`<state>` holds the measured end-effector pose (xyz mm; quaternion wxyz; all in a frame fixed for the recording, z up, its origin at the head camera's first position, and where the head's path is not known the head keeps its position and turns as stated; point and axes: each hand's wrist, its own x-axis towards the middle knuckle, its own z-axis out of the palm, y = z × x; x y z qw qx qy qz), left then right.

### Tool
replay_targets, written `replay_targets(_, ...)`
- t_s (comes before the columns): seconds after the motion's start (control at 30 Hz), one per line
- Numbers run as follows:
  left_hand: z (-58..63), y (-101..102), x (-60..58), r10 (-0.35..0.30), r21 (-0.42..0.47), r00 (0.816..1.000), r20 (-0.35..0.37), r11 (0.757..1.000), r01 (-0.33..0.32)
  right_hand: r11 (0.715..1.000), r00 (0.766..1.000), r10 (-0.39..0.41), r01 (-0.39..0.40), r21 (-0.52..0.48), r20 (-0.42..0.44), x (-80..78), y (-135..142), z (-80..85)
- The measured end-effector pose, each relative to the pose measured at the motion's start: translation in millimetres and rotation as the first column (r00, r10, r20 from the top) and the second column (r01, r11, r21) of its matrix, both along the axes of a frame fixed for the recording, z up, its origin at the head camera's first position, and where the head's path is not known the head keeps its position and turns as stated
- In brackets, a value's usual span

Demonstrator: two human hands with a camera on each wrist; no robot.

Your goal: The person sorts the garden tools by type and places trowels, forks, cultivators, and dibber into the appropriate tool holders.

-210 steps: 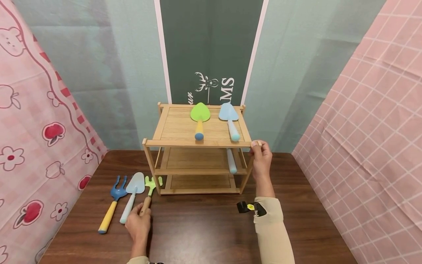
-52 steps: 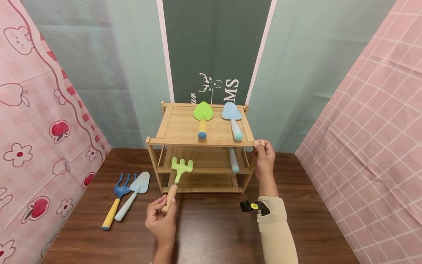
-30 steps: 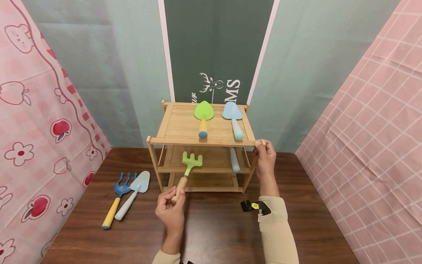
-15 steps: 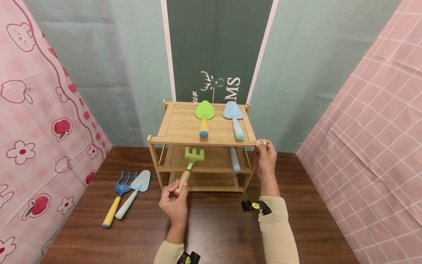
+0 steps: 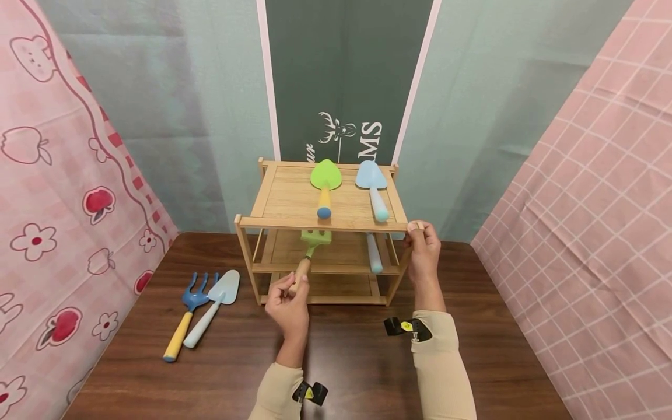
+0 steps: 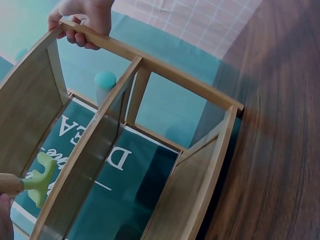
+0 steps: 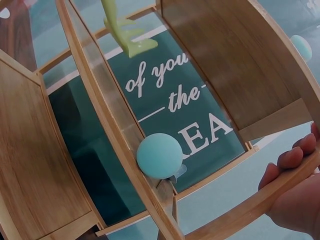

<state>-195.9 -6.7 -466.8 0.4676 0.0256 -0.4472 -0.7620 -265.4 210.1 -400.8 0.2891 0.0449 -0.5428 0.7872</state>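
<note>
My left hand [image 5: 290,304] pinches the wooden handle of a green hand rake [image 5: 317,237]. The rake's tines reach into the middle level of a wooden three-tier shelf [image 5: 325,224], under the top board, which hides their tips in the head view. My right hand [image 5: 424,249] grips the shelf's front right top corner. On the top board lie a green trowel [image 5: 325,175] with a yellow handle and a light blue trowel [image 5: 371,176]. A pale blue handle [image 5: 374,254] sticks out from the right of the middle level; in the right wrist view its round end [image 7: 160,156] shows close up.
Left of the shelf, a blue hand fork [image 5: 195,298] with a yellow handle lies against a pale blue trowel [image 5: 226,288] on the brown table [image 5: 357,361]. Printed cloths hang at both sides and behind the shelf.
My left hand picked the green rake up from the table at the left, carried it right, then forward between the top and middle boards. My right hand keeps its grip on the shelf corner.
</note>
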Motion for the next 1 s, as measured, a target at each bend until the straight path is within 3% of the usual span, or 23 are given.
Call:
replay_targets(0.13,11.7,6,0.3,-0.012,0.003,0.999,0.043,1.000,0.012,1.000,1.000,0.005,-0.005,-0.002,-0.006,0.1,0,-0.5)
replay_targets(0.23,12.1,8,-3.4,-0.029,0.017,0.996,0.080,0.999,0.027,1.000,1.000,0.008,-0.008,-0.003,-0.007,0.0,0,-1.0)
replay_targets(0.7,17.6,19,-22.7,-0.076,0.047,0.989,0.124,0.996,0.071,1.000,1.000,0.001,-0.001,0.002,0.005,1.3,0,1.0)
replay_targets(0.93,20.5,22,-32.0,-0.072,0.067,0.986,0.153,0.996,0.062,1.000,1.000,0.005,-0.005,0.002,0.006,1.5,-1,1.1)
replay_targets(1.0,14.8,23,-38.6,-0.061,0.066,0.983,0.171,0.997,0.050,1.000,1.000,0.008,-0.008,0.002,0.003,1.0,-1,0.7)
